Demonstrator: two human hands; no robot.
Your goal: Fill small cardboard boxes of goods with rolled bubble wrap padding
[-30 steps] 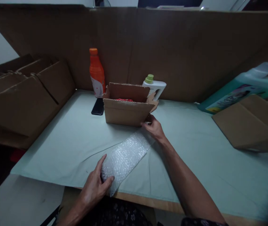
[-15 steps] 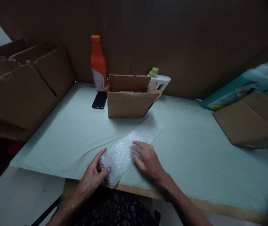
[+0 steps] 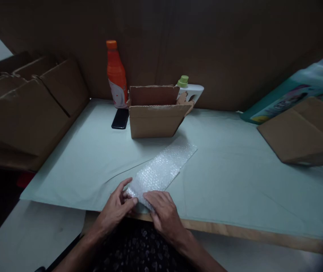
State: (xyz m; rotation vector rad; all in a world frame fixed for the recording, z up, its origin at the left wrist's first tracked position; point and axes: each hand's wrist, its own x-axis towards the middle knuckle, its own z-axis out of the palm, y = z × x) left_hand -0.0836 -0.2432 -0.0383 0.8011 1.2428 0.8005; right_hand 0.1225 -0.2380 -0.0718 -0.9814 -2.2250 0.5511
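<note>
A strip of clear bubble wrap (image 3: 161, 168) lies slantwise on the pale green cloth, its near end at the table's front edge. My left hand (image 3: 118, 204) grips the near left corner, thumb on top and fingers curled at the side. At the near right corner, my right hand (image 3: 164, 211) has its fingers closed over the edge of the wrap, the thumb beneath. Both hands are close together. Behind the far end of the wrap stands an open cardboard box (image 3: 156, 121), its inside mostly hidden by the front wall.
An orange bottle (image 3: 116, 75) and a black phone (image 3: 120, 119) are left of the box; a white bottle with a green cap (image 3: 191, 90) is behind it. Cardboard boxes (image 3: 16, 113) line the left. A teal jug (image 3: 289, 92) and a brown carton (image 3: 303, 136) occupy the right.
My right hand has moved from the middle of the bubble wrap down and left to its near end, and grips it there. My left hand stays at the left corner.
</note>
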